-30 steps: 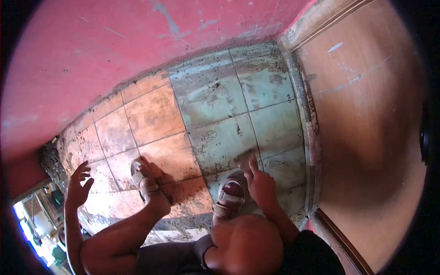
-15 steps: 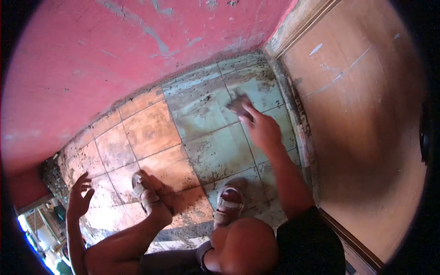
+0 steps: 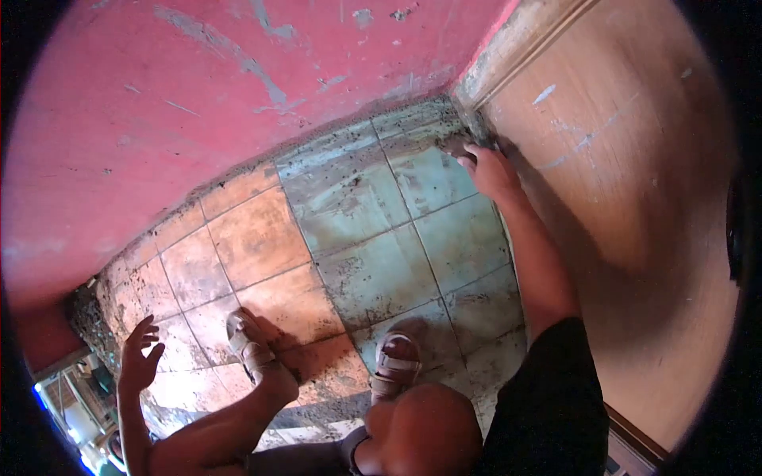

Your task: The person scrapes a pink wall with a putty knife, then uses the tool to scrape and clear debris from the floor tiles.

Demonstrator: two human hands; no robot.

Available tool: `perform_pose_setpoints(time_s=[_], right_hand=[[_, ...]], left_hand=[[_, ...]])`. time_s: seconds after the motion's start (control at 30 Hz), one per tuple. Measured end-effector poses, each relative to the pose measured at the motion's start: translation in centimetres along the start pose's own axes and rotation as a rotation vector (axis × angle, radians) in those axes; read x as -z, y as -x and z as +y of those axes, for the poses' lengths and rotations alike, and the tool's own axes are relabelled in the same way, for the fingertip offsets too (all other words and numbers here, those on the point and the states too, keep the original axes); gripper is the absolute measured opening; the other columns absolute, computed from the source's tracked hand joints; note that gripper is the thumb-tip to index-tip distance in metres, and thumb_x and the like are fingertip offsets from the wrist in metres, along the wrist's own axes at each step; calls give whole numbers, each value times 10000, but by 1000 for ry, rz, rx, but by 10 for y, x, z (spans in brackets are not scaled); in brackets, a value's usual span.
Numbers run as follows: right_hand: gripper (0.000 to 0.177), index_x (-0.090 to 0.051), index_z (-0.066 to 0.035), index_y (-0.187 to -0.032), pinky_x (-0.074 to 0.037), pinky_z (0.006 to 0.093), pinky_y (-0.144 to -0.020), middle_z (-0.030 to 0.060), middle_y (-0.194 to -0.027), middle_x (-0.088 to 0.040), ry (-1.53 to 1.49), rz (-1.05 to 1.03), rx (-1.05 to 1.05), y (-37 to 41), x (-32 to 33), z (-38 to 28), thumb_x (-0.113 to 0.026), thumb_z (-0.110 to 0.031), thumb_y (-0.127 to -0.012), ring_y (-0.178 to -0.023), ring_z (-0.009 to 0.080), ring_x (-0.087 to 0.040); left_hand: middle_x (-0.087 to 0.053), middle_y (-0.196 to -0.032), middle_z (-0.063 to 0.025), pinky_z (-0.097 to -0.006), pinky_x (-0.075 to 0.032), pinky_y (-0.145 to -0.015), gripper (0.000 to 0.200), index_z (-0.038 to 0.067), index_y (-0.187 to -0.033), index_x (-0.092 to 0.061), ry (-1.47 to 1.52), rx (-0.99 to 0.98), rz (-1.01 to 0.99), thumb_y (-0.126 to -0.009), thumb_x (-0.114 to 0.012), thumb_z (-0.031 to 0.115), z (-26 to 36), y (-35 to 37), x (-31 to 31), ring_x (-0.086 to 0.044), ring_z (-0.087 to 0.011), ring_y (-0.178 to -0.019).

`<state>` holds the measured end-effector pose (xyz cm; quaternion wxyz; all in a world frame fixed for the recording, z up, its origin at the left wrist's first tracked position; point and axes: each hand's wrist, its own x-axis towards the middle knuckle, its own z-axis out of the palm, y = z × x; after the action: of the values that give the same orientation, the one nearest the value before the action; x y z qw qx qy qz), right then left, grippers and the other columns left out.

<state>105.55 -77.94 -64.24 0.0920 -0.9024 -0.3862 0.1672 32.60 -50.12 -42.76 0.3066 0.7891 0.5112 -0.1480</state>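
Observation:
My right hand (image 3: 494,170) is closed round a small, dark, flat scraper-like tool (image 3: 457,149). It is at the far right corner of the floor, low beside the wooden door panel; most of the tool is hidden by my fingers. Under it lie dirty green tiles (image 3: 440,178) with smeared mud and wiped, paler streaks. My left hand (image 3: 141,357) hangs at the lower left with its fingers apart, holding nothing, above pale dirt-specked tiles (image 3: 171,337).
A pink wall (image 3: 182,119) with grey scrapes runs along the far side. The brown wooden panel (image 3: 627,222) bounds the right. My sandalled feet, including the left sandal (image 3: 250,349) and right sandal (image 3: 397,365), stand on orange and green tiles. Dark debris (image 3: 83,313) lies in the left corner.
My right hand has moved the tool right and away from me, from the middle of the green tiles to the corner by the wooden panel. My left hand has hardly moved.

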Motion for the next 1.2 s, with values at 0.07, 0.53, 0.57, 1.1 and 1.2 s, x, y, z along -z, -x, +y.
perform_pose_setpoints(time_s=[0.07, 0.53, 0.57, 1.1, 1.2], right_hand=[[469, -680, -108, -1382, -547, 534, -964, 258, -1220, -723, 47, -35, -54, 25, 24, -13, -661, -408, -1022, -1125, 467, -687], [487, -669, -64, -1376, -534, 508, -1014, 262, -1264, -705, 40, 5, 127, -9, 15, 11, -660, -405, -1028, -1182, 455, -669], [487, -672, -64, -1373, -534, 507, -1014, 259, -1266, -705, 62, -40, 88, -3, 17, 8, -661, -407, -1027, -1181, 454, -669], [427, -595, 18, -1418, -577, 496, -987, 213, -1319, -714, 591, -204, 49, -52, 97, -97, -458, -130, -1041, -1190, 406, -705], [368, -719, -12, -1280, -578, 485, -989, 213, -1316, -716, 639, -238, 27, -77, 104, -109, -466, -141, -1046, -1204, 399, -701]], left_hand=[[-686, -1287, -134, -415, -581, -915, 698, 103, -1558, -490, 52, 30, 25, -913, -736, 0, -8, 6, 1, -685, -254, -1061], [-685, -1277, -130, -372, -583, -893, 692, 75, -1554, -486, 172, 69, 58, -913, -741, 13, -30, 19, -2, -685, -221, -1027], [-679, -1281, -128, -370, -582, -896, 695, 81, -1553, -491, 225, 169, 66, -909, -742, 1, -26, 20, 0, -682, -217, -1026], [-632, -1351, -130, -385, -547, -967, 682, 120, -1591, -465, 392, 138, 156, -961, -727, 118, -35, 34, -9, -631, -226, -1121], [-675, -1322, -128, -410, -551, -972, 723, 115, -1578, -485, 249, 141, 96, -907, -740, 28, -23, 41, -30, -658, -247, -1141]])
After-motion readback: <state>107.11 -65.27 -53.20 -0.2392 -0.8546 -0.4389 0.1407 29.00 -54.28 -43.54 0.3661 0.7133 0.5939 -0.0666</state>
